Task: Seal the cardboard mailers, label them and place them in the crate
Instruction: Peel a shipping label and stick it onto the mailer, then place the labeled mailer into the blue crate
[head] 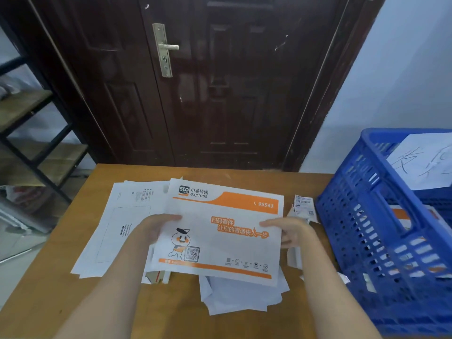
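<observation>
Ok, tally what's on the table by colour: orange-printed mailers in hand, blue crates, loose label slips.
Orange-printed mailer, gripped by left hand and right hand: 1
Blue crate: 1
Label slip: 1
Total: 3

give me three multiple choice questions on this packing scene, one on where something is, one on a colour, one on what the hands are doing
1. Where is the crate relative to the held mailer?
A. on the person's right
B. on the person's left
C. under the table

2. What colour is the band across the mailer's top?
A. green
B. orange
C. purple

3. What are the hands doing?
A. both hang idle
B. only one touches the mailer
C. each grips a side edge of the mailer

Answers:
1 A, the blue crate stands at the right end of the table.
2 B, the band beside the printed number is orange.
3 C, the left hand and the right hand each hold a side edge, thumbs on top.
</observation>
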A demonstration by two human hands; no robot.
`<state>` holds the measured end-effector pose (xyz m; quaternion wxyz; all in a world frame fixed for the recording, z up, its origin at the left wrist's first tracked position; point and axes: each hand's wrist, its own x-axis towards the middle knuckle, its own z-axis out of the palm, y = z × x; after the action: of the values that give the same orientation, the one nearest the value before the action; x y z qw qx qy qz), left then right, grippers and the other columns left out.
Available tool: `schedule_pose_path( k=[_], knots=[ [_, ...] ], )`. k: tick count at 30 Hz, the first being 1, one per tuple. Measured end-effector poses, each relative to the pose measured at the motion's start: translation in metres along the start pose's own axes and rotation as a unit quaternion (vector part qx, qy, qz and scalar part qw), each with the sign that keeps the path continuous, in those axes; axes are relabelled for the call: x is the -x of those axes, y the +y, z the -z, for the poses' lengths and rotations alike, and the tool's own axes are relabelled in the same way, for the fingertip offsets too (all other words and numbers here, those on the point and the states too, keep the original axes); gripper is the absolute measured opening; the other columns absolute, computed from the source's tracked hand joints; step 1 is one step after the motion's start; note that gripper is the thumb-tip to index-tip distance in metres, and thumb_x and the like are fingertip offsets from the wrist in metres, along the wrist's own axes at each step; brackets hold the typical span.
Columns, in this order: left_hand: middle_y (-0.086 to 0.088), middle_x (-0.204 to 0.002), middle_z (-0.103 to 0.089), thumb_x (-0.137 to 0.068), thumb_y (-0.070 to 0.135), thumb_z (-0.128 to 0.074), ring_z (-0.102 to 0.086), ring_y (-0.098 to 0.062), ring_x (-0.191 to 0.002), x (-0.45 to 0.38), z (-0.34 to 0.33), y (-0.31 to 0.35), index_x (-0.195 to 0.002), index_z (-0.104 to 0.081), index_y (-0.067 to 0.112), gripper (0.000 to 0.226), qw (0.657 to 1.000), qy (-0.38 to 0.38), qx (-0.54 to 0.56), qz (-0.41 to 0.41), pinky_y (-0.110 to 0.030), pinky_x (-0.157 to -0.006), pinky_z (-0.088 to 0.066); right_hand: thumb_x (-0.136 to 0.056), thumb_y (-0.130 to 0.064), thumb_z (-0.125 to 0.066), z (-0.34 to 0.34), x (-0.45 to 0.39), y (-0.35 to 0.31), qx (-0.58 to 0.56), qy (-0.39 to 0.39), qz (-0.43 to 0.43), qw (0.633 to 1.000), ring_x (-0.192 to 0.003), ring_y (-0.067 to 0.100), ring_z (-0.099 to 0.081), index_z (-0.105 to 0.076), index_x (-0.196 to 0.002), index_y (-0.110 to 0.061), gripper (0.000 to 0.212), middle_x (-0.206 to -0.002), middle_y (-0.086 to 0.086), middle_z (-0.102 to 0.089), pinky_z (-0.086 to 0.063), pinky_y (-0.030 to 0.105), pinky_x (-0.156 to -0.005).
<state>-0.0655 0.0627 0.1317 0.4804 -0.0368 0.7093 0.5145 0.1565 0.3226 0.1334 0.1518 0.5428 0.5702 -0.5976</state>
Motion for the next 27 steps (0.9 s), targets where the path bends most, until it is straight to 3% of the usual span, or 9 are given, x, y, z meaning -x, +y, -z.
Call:
schedule_pose_path(
  k=[4,10,13,16,19,22,27],
  knots=[
    [-0.013,-0.071,-0.073,-0.084,-0.001,-0.067,-0.066,-0.034,-0.079,0.000,-0.005,0.000,-0.093,-0.063,0.005,0.012,1.000,0.009,-0.004,0.006,-0.040,-0.067,-0.052,-0.077,-0.011,-0.077,-0.010,-0.002,0.003,-0.003,0.037,0.014,0.999,-0.088,0.020,-0.059,-0.057,-0.113,-0.011,0.041,-0.107,0.005,-0.063,-0.046,0.028,-0.059],
    [-0.015,-0.070,-0.072,-0.084,0.003,-0.068,-0.065,-0.034,-0.079,0.000,-0.014,0.002,-0.095,-0.063,0.003,0.012,0.999,0.032,-0.020,0.030,-0.041,-0.071,-0.053,-0.076,-0.006,-0.076,-0.006,-0.014,-0.002,-0.044,0.090,0.060,0.993,-0.095,0.026,-0.063,-0.062,-0.095,-0.005,0.023,-0.113,0.014,-0.066,-0.047,0.030,-0.066],
    [-0.017,-0.090,-0.068,-0.084,0.008,-0.070,-0.063,-0.035,-0.084,-0.002,-0.019,0.005,-0.095,-0.061,0.006,0.015,0.997,0.053,-0.039,0.038,-0.043,-0.082,-0.052,-0.074,-0.013,-0.078,-0.001,-0.017,-0.003,-0.032,0.116,0.069,0.990,-0.101,0.028,-0.064,-0.060,-0.080,-0.011,0.018,-0.111,0.011,-0.067,-0.050,0.035,-0.080],
    [-0.017,-0.106,-0.063,-0.084,0.016,-0.072,-0.059,-0.035,-0.100,-0.005,-0.025,0.011,-0.108,-0.057,0.006,0.030,0.994,0.081,-0.067,0.026,-0.040,-0.085,-0.047,-0.072,-0.014,-0.078,0.008,-0.021,-0.003,-0.032,0.135,0.087,0.986,-0.100,0.030,-0.065,-0.063,-0.078,-0.013,0.017,-0.108,0.013,-0.070,-0.052,0.044,-0.093],
    [-0.016,-0.115,-0.063,-0.087,0.025,-0.069,-0.060,-0.034,-0.105,-0.007,-0.033,0.023,-0.116,-0.056,0.004,0.038,0.990,0.103,-0.101,-0.005,-0.039,-0.084,-0.048,-0.076,-0.019,-0.076,0.017,-0.011,-0.011,-0.003,0.167,0.125,0.978,-0.102,0.028,-0.065,-0.066,-0.088,-0.012,0.018,-0.109,0.010,-0.070,-0.052,0.042,-0.093],
    [-0.013,-0.116,-0.065,-0.089,0.041,-0.064,-0.061,-0.032,-0.104,-0.006,-0.041,0.031,-0.113,-0.057,0.007,0.043,0.973,0.156,-0.162,-0.051,-0.041,-0.085,-0.050,-0.081,-0.026,-0.072,0.021,0.000,-0.020,0.034,0.213,0.165,0.962,-0.101,0.024,-0.063,-0.058,-0.103,-0.015,0.029,-0.112,0.006,-0.067,-0.050,0.035,-0.080],
    [-0.001,-0.109,-0.064,-0.082,0.047,-0.070,-0.064,-0.028,-0.100,0.008,-0.059,0.036,-0.109,-0.049,0.023,0.042,0.941,0.199,-0.190,-0.198,-0.046,-0.089,-0.053,-0.086,-0.042,-0.064,0.031,0.023,-0.031,0.119,0.287,0.215,0.926,-0.094,0.020,-0.064,-0.052,-0.112,-0.024,0.034,-0.109,-0.002,-0.065,-0.049,0.033,-0.072]
  ],
)
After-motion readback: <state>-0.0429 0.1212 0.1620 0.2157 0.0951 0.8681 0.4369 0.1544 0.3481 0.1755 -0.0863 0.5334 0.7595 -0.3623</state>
